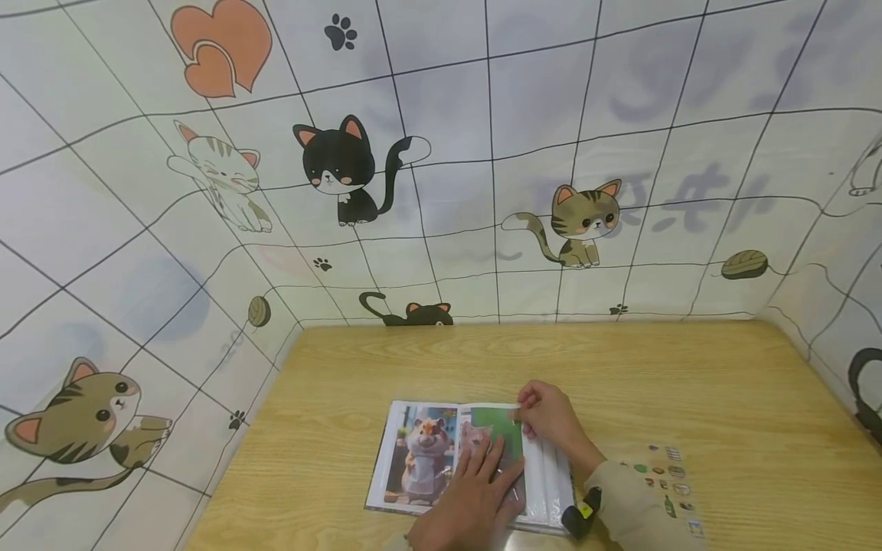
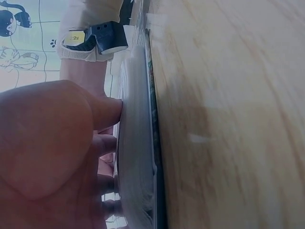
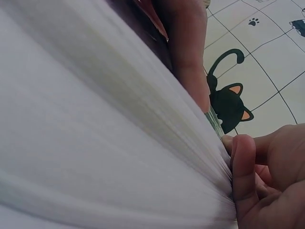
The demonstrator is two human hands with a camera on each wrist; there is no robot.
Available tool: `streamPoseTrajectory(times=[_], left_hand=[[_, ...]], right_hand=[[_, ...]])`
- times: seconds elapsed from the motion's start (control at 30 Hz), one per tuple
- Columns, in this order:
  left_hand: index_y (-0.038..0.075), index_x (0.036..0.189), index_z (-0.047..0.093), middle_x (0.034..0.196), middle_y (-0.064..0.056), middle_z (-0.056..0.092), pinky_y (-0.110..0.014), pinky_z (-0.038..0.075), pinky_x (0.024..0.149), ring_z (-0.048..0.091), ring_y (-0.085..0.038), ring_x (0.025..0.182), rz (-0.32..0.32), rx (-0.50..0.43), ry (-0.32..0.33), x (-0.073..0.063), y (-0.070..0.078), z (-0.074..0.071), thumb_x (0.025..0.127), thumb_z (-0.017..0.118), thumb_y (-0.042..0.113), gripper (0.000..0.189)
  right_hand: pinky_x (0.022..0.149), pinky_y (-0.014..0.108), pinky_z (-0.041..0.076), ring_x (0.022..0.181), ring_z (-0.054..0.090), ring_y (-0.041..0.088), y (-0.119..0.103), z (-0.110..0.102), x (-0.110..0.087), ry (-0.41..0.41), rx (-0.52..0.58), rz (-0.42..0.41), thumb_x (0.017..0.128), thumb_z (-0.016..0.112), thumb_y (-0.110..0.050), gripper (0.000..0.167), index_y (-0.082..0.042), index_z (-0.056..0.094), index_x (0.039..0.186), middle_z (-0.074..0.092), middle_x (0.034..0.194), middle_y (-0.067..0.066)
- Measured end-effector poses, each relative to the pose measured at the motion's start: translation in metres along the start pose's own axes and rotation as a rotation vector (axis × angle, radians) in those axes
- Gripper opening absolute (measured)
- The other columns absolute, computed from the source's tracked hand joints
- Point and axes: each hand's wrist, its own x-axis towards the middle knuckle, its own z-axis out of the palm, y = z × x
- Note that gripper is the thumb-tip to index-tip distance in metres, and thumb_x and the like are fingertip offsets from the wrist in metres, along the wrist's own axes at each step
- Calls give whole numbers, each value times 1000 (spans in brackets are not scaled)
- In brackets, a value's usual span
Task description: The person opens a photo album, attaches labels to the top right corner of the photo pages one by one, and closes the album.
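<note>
An open photo album lies on the table, seen edge-on in the left wrist view with its stack of pages. Its left page carries a picture of a hamster in an apron, and the facing page a photo with a green background, partly covered by fingers. My left hand lies over this right-hand photo, fingers spread and pressing down. At the page's upper right corner, my right hand pinches the album page's edge between thumb and fingers. Exactly what lies between those fingertips is partly hidden.
Small food-like stickers are spread on the wooden table to the right of the album, near the right sleeve. A black wrist camera sits by the album's lower right corner. Cat-printed cloth walls surround the table.
</note>
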Motion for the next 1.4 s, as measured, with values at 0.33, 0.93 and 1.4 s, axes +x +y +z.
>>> streamPoseTrajectory(times=[0.33,0.93,1.4], left_hand=[[26,156,31,164,-13,20,-54,25,117,15,-32,152,13,-4,21,-1,2,0,106,29,49,56],[25,156,32,163,-14,21,-56,25,117,16,-33,151,11,-43,37,1,1,1,106,31,49,56],[23,150,43,159,-18,30,-60,28,113,25,-39,148,4,-124,92,0,0,-3,101,51,42,54]], right_hand=[[47,26,49,52,59,15,3,-1,0,27,31,22,83,74,-2,15,-3,60,90,63,75,7],[51,29,52,53,61,17,6,-5,-2,12,92,6,90,65,-4,4,-2,61,92,61,65,7],[61,27,53,74,60,16,12,-36,-23,-167,-14,-154,95,65,-17,13,-8,61,104,60,93,6]])
